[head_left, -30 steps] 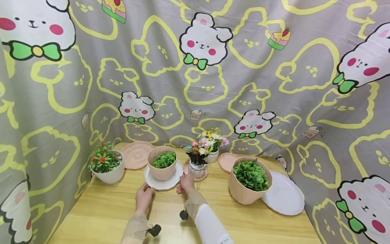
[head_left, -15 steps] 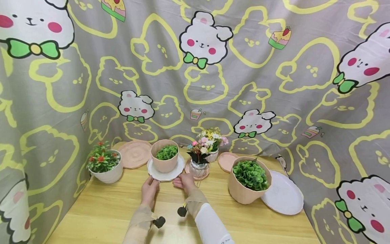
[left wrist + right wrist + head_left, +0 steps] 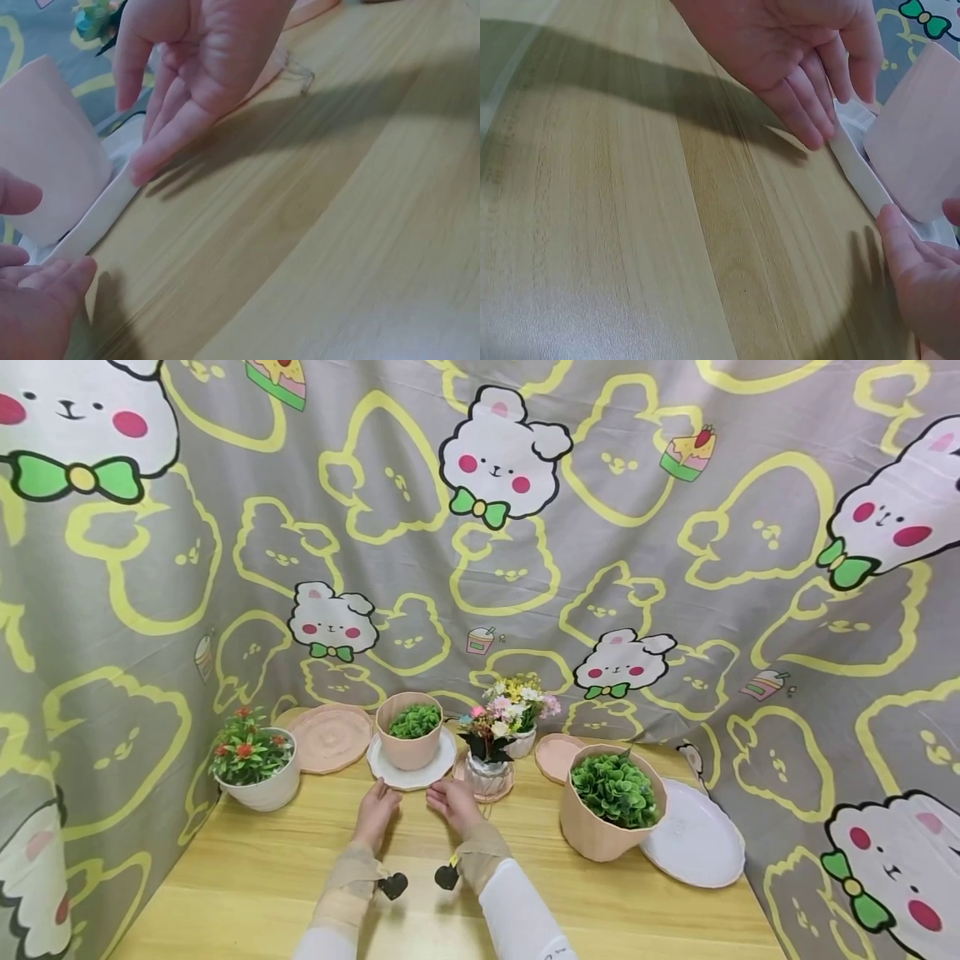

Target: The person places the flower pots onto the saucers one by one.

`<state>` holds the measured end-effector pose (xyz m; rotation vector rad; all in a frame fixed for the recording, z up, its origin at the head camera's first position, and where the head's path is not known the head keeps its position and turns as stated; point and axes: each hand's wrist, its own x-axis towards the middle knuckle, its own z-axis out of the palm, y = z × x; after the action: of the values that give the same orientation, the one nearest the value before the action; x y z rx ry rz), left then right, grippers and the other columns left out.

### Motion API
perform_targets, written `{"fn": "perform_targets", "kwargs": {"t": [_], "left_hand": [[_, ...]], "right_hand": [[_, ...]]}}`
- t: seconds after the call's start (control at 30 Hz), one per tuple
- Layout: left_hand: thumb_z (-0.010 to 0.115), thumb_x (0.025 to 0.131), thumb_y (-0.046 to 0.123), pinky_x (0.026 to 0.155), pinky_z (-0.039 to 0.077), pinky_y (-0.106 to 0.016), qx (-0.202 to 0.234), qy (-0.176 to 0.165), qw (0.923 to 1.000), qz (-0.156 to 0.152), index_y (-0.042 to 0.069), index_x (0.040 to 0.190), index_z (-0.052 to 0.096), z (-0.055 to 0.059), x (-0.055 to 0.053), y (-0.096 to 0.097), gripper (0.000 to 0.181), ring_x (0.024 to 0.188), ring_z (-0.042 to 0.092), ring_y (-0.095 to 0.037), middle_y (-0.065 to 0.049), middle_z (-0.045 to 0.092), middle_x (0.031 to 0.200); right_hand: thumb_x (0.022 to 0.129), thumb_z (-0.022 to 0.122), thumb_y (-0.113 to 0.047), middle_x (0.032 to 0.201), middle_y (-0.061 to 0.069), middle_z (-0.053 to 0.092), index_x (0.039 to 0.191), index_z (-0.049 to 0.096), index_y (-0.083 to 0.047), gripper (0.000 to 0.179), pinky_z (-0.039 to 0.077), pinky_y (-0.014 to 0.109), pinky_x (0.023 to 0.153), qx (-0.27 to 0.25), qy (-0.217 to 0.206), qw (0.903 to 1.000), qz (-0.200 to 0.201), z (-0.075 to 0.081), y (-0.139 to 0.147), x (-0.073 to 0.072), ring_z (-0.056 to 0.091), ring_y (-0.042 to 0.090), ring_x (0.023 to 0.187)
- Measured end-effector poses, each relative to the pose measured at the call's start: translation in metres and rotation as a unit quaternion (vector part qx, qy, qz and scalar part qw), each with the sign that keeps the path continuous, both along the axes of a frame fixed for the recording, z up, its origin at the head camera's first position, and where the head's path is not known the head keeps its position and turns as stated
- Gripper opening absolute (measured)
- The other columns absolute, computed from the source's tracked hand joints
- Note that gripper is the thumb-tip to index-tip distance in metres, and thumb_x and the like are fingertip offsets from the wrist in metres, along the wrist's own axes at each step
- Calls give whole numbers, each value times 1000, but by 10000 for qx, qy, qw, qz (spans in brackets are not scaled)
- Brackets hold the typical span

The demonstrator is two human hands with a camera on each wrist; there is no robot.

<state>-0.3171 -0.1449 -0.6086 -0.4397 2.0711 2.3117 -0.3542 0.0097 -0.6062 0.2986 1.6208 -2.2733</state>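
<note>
Wood tbl [image 3: 600,910], white plate [image 3: 406,778] w/ pot [image 3: 409,751], just beyond L hand [image 3: 377,812], R hand [image 3: 455,804] (both unclenched, straight-fingered)

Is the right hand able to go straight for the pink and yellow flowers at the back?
Probably not: the dark-leaved flower pot stands between the right hand and the back flowers. Reaching around might work.

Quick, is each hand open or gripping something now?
Left hand: open, at the near edge of the smaller white plate.
Right hand: open, at the same edge.
</note>
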Motion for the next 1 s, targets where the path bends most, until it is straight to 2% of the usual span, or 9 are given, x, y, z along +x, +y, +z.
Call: {"fn": "perform_targets", "kwargs": {"t": [0.17,0.27,0.33,0.43,0.57,0.67,0.77,0.9,1.0], "left_hand": [[50,93,6,114,38,-45,-324,-159,9988,338,-8,151,17,1,6,-14,68,144,29,-42,-33,25,154],[51,95,8,99,48,-23,-395,-107,9943,988,-7,149,27,3,14,-27,61,134,42,-35,-31,37,148],[52,95,9,84,46,-10,-341,-11,9874,1544,-6,145,35,6,19,-37,56,121,51,-23,-27,44,143],[58,94,15,72,42,-5,-327,78,9678,2495,0,136,46,13,28,-52,47,98,53,-3,-10,57,124],[59,94,23,75,40,-13,-229,158,9264,3756,21,109,55,23,36,-75,16,83,47,7,15,51,97],[55,96,21,82,39,-17,205,373,8957,4427,30,98,50,30,38,-95,10,87,46,4,17,48,94],[53,98,17,86,38,-16,667,593,8749,4760,29,99,49,35,36,-115,13,93,45,2,16,47,98],[51,98,14,86,37,-13,938,688,8625,4926,27,100,49,42,33,-137,14,95,44,2,15,45,99],[50,98,12,88,38,-12,1068,667,8638,4878,26,100,49,47,32,-148,14,97,44,1,14,45,100]], "right_hand": [[96,45,2,127,32,54,138,36,17,46,48,42,106,11,-20,10000,30,1,3,1,62,28,108],[93,49,3,118,27,61,134,42,17,44,49,42,104,84,-25,9999,76,2,4,3,63,20,96],[91,51,4,112,22,64,133,44,16,44,50,41,103,109,-53,9999,90,3,4,4,64,17,91],[89,52,4,103,16,66,132,45,15,45,53,39,98,142,-42,9998,138,3,4,7,64,15,87],[89,52,3,96,13,66,127,47,16,40,55,38,95,196,54,9995,243,3,4,11,65,16,85],[89,52,2,98,16,67,125,48,17,38,55,40,96,240,148,9990,351,3,3,15,65,18,87],[90,52,1,103,21,67,126,47,16,39,55,41,95,249,162,9986,429,3,2,20,66,20,90],[92,51,-1,104,23,67,128,46,15,40,56,41,93,324,220,9978,527,4,1,26,67,20,89],[93,51,-3,100,19,68,126,48,14,36,58,39,89,369,233,9973,586,3,0,30,67,19,85]]}}
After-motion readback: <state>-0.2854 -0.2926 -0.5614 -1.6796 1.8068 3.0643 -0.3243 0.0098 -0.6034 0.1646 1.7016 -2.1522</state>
